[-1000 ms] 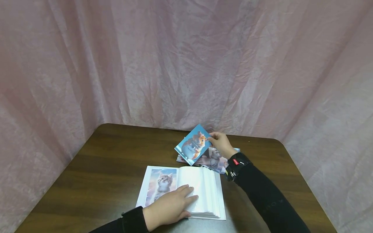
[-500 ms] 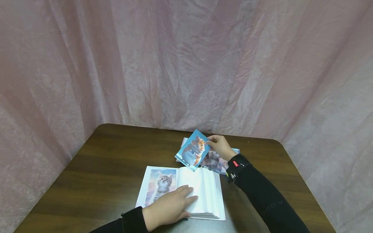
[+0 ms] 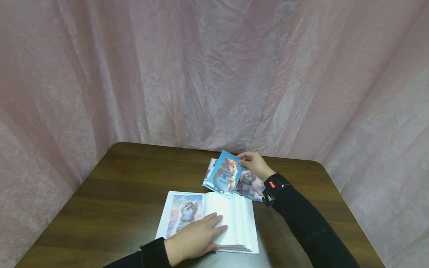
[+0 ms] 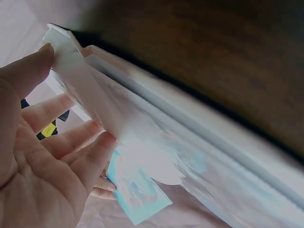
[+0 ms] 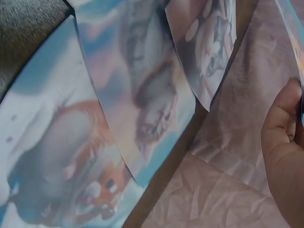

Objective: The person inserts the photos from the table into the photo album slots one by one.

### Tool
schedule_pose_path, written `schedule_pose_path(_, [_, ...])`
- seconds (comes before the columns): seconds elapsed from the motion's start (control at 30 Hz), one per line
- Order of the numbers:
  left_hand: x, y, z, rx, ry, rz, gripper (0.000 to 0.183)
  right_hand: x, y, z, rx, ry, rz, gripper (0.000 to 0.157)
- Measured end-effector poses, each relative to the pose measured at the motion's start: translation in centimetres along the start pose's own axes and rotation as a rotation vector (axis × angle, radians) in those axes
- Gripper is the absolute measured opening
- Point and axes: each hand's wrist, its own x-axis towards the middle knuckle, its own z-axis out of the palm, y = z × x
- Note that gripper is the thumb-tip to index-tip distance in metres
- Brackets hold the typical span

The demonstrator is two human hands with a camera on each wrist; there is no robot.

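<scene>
A photo album (image 3: 218, 206) lies spread on the table, a kitten picture (image 3: 188, 210) in its left page. My left hand (image 3: 196, 236) rests across the album with fingers extended onto the right-hand page, its palm showing in the left wrist view (image 4: 52, 161). Beyond the album, my right hand (image 3: 255, 164) pinches the right edge of a blue hamster picture card (image 3: 226, 173). That card is tilted over other picture cards (image 3: 249, 184) and hides part of them. Only the held card's edge (image 5: 295, 38) shows in the right wrist view.
Under everything is a brown wooden table (image 3: 127, 186). A pink curtain (image 3: 201, 74) hangs behind its far edge. In the right wrist view, overlapping cards include another hamster picture (image 5: 57, 156), a kitten picture (image 5: 154, 95) and a further animal picture (image 5: 211, 52).
The held hamster card has come down slightly toward the album and turned more upright. My right hand has shifted only a little. My left hand and the album stay in place.
</scene>
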Motion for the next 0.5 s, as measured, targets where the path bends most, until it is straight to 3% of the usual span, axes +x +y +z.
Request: schedule_pose_path(0.5, [0.1, 0.2, -0.4, 0.006, -0.018, -0.014, 0.056, 0.7, -1.7, -0.5, -0.053, -0.044, -0.022, 0.027])
